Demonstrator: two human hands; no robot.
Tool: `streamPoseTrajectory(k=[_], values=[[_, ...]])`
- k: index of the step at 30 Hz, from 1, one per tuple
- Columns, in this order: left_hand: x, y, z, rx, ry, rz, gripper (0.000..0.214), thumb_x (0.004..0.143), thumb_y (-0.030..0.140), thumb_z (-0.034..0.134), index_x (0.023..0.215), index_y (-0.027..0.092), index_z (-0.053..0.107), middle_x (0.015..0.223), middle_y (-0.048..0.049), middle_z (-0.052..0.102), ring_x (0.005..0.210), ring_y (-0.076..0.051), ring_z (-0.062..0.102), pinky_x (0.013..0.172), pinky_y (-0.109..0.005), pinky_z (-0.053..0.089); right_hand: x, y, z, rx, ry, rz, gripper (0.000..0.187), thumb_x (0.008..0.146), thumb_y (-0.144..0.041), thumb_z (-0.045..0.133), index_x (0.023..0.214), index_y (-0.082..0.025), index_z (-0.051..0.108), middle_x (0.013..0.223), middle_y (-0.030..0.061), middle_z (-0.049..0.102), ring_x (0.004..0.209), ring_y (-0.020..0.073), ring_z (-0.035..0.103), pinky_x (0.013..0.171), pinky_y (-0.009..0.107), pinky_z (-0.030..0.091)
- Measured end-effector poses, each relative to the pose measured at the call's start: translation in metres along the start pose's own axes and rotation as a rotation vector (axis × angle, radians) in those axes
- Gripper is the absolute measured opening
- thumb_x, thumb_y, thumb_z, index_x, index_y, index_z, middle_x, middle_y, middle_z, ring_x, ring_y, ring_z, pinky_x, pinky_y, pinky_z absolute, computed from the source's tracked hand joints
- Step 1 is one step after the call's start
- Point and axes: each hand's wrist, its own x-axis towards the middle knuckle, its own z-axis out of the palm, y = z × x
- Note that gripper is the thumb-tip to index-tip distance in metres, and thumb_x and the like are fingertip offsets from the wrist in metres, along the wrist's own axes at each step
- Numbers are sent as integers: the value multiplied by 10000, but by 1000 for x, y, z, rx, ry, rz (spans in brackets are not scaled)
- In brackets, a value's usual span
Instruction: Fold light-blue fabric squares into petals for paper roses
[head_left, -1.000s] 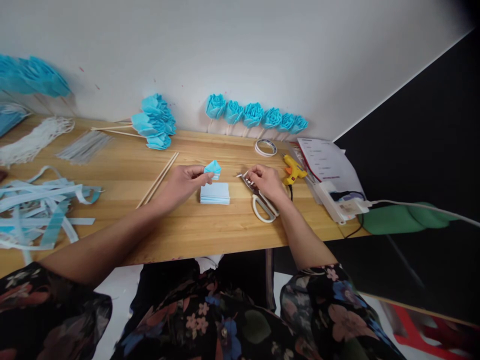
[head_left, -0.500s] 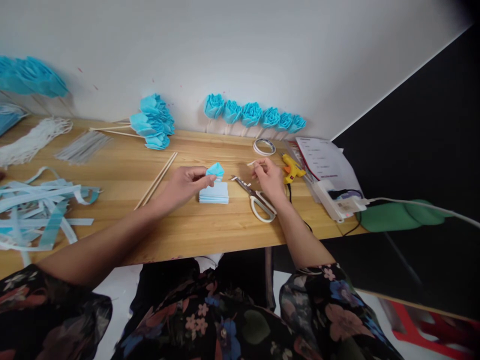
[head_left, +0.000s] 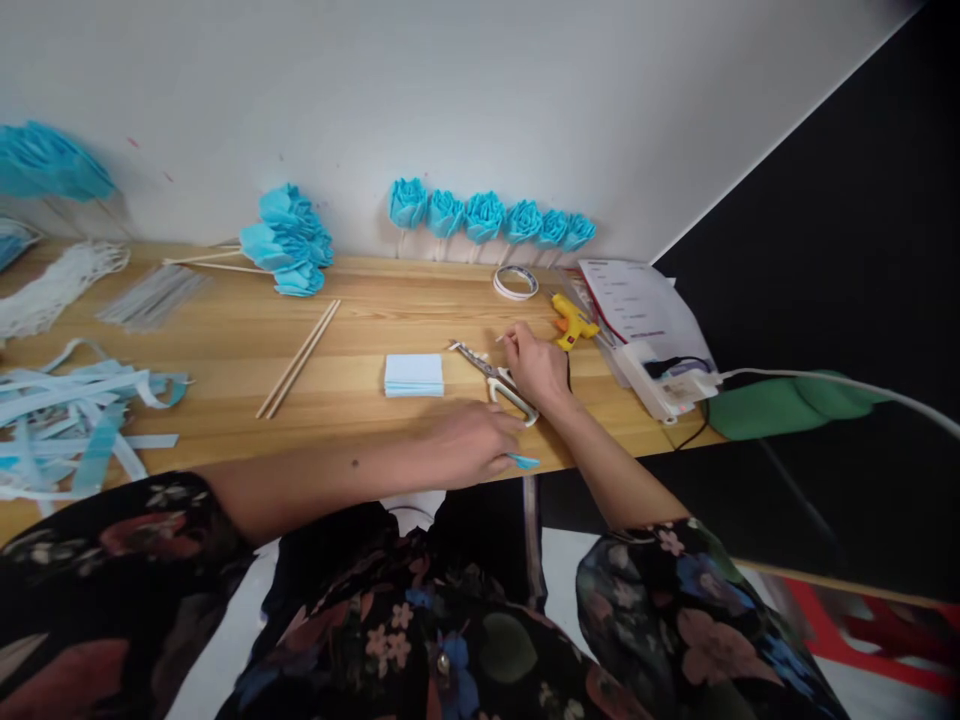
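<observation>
My left hand [head_left: 469,443] is closed near the front edge of the wooden table [head_left: 352,440], gripping a small folded blue paper piece [head_left: 523,461] whose tip pokes out past the fingers. My right hand [head_left: 534,366] pinches a small whitish strip [head_left: 501,338], too small to name, just above the white-handled scissors [head_left: 499,382] lying on the table. A stack of light blue paper squares [head_left: 414,374] lies left of the scissors, untouched.
Two wooden sticks [head_left: 298,358] lie left of the stack. Blue paper flowers [head_left: 487,214] line the wall, more on sticks [head_left: 286,240] at left. A tape roll [head_left: 515,282], yellow glue gun [head_left: 571,324], papers and a power strip [head_left: 664,385] sit right. Blue strips [head_left: 75,420] lie far left.
My left hand has moved from above the paper stack down to the table's front edge, carrying the blue folded piece. My right hand stays by the scissors. The view shifted slightly.
</observation>
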Motion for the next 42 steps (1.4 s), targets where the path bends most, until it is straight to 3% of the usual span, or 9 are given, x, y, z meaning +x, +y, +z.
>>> streamPoseTrajectory(k=[6, 13, 24, 29, 33, 36, 39, 42], values=[[25, -13, 7, 157, 3, -49, 176, 925, 177, 569, 834, 153, 719, 1089, -115, 708, 1080, -271, 626, 912, -394, 509, 24, 7, 5, -46, 23, 65, 335, 1038, -320, 369, 1198, -174, 624, 839, 132, 756, 726, 250, 686, 630, 302, 369], [39, -30, -1, 235, -40, -68, 199, 945, 163, 524, 869, 134, 705, 968, -106, 714, 978, -241, 630, 889, -372, 503, 40, 12, 11, -69, 80, 95, 339, 1039, -318, 364, 1179, -163, 631, 776, 130, 744, 701, 228, 695, 614, 284, 400], [-13, -29, -15, 111, 54, -154, 175, 952, 197, 555, 916, 143, 718, 1042, -117, 713, 985, -246, 639, 870, -376, 511, 39, 10, 10, -34, 30, 80, 330, 1031, -316, 392, 1197, -171, 638, 801, 134, 748, 721, 253, 689, 639, 306, 378], [-16, -15, -44, -190, 274, -190, 185, 944, 247, 556, 902, 173, 720, 1162, -98, 720, 1036, -229, 658, 902, -366, 509, 37, 19, 9, 172, 145, 116, 307, 1013, -336, 425, 1123, -180, 665, 827, 92, 745, 728, 222, 665, 660, 290, 410], [-32, -24, -81, -607, 426, -556, 272, 907, 374, 599, 752, 165, 678, 754, -43, 703, 673, -157, 631, 632, -280, 485, 27, 7, -11, 581, 365, 49, 335, 1017, -402, 389, 1085, -192, 640, 823, 47, 711, 735, 186, 650, 713, 288, 488], [-48, -38, -90, -900, 486, -729, 267, 875, 381, 640, 773, 140, 693, 692, -52, 687, 553, -115, 562, 553, -255, 442, 13, -23, -35, 661, 394, -85, 313, 1001, -429, 433, 1032, -215, 660, 887, 53, 707, 758, 182, 644, 712, 301, 503], [-59, -46, -87, -1085, 534, -772, 238, 843, 365, 694, 819, 128, 698, 816, -106, 741, 583, -116, 588, 528, -242, 439, 5, -55, -51, 624, 396, -297, 274, 994, -392, 463, 952, -239, 686, 884, 58, 705, 777, 190, 636, 746, 338, 512], [-63, -48, -82, -1187, 576, -772, 223, 824, 342, 726, 831, 123, 680, 956, -142, 762, 639, -124, 629, 539, -240, 465, 7, -77, -53, 593, 452, -503, 242, 993, -327, 474, 913, -248, 688, 814, 46, 697, 748, 188, 629, 779, 370, 507]])
